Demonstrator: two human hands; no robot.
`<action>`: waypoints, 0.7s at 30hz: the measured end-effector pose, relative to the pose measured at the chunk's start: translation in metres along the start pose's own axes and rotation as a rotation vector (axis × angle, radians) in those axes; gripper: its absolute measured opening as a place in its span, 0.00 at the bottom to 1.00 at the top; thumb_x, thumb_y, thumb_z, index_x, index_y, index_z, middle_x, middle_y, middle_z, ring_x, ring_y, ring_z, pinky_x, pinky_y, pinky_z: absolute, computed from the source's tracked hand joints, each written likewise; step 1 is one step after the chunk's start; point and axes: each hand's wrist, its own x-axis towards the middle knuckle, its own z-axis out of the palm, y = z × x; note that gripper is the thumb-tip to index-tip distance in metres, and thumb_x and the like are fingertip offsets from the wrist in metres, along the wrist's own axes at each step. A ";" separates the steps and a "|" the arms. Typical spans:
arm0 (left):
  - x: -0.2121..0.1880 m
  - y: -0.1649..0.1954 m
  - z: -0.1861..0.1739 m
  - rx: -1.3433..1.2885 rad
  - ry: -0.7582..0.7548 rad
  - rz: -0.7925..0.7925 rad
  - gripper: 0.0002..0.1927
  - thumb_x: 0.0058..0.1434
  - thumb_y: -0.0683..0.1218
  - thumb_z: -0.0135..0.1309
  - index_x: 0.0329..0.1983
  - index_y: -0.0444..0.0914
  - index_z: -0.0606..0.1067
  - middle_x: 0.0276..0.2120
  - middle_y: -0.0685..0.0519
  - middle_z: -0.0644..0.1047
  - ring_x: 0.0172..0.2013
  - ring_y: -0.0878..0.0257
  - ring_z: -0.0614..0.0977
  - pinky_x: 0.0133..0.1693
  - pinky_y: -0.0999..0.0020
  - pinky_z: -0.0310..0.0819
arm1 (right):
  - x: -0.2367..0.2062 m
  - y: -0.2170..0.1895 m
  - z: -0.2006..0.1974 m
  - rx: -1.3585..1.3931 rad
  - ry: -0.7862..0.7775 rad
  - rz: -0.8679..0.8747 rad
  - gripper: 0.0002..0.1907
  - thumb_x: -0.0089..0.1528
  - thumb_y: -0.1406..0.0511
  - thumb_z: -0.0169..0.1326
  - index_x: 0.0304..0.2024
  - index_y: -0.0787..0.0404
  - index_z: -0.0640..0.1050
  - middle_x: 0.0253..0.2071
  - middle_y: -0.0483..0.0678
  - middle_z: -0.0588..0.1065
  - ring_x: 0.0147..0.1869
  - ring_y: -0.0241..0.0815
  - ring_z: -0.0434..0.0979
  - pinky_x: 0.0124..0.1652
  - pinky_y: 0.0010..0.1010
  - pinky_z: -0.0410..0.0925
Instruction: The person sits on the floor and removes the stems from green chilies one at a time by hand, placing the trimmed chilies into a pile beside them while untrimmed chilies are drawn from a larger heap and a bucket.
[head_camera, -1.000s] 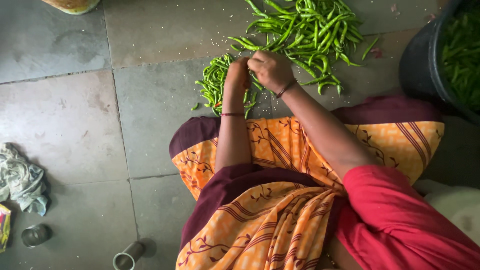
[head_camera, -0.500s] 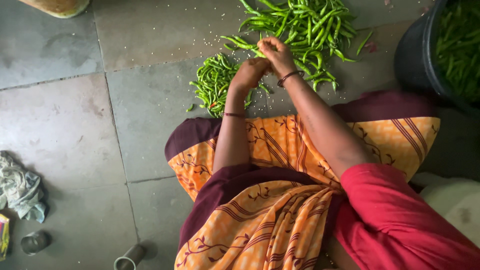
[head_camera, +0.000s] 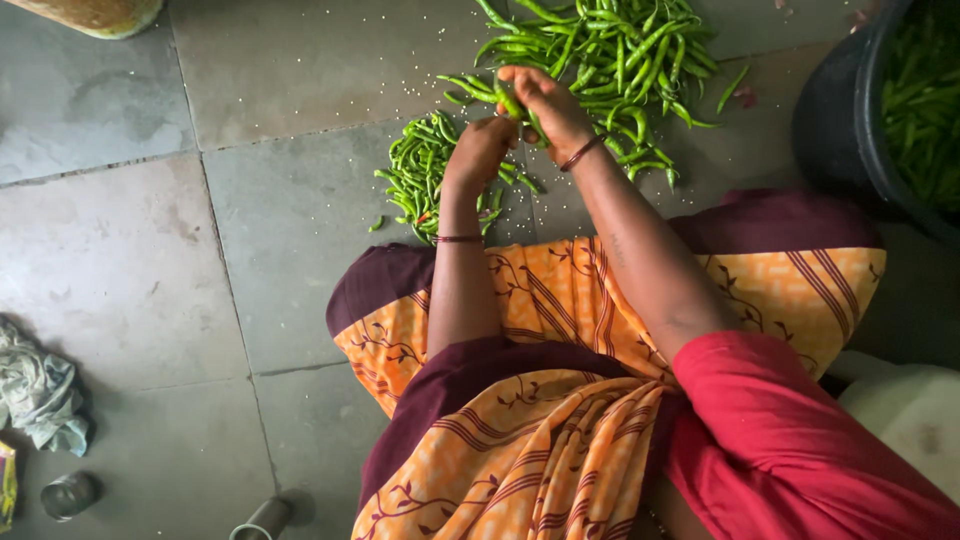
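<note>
I sit on a stone floor with orange and maroon cloth over my lap. My right hand (head_camera: 545, 105) pinches a green chilli (head_camera: 510, 103) at the near edge of a big heap of green chillies (head_camera: 610, 50). My left hand (head_camera: 480, 150) is closed just beside it, fingers at the same chilli, above a smaller pile of green chillies (head_camera: 420, 175) on the floor. Thin bangles sit on both wrists.
A dark tub (head_camera: 850, 130) holding more green chillies stands at the right. A crumpled cloth (head_camera: 40, 395), a small metal cup (head_camera: 68, 495) and another metal cup (head_camera: 262, 520) lie at the lower left. A yellowish vessel (head_camera: 95, 12) sits at the top left.
Both hands have moved up and away from my lap, from over the small pile to the edge of the big heap. The right hand now pinches a chilli there.
</note>
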 end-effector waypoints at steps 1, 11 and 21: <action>0.000 0.001 -0.002 -0.015 -0.021 -0.015 0.19 0.60 0.56 0.48 0.23 0.38 0.75 0.13 0.59 0.65 0.13 0.69 0.61 0.17 0.69 0.51 | 0.002 0.001 0.002 -0.035 -0.044 -0.043 0.23 0.62 0.51 0.59 0.56 0.52 0.75 0.37 0.41 0.77 0.34 0.27 0.74 0.24 0.16 0.60; 0.022 -0.020 -0.010 -0.014 0.164 0.134 0.16 0.59 0.52 0.53 0.30 0.34 0.82 0.18 0.59 0.68 0.20 0.71 0.66 0.23 0.73 0.57 | 0.036 -0.007 -0.072 -0.712 0.674 -0.301 0.09 0.59 0.62 0.69 0.39 0.56 0.83 0.37 0.47 0.82 0.34 0.39 0.82 0.36 0.33 0.74; 0.033 -0.040 -0.026 -0.334 0.276 0.038 0.19 0.63 0.45 0.50 0.55 0.32 0.74 0.28 0.51 0.77 0.19 0.68 0.70 0.21 0.72 0.64 | 0.030 0.003 -0.042 -1.548 0.566 0.221 0.07 0.62 0.62 0.59 0.43 0.49 0.83 0.46 0.51 0.81 0.50 0.57 0.80 0.46 0.49 0.73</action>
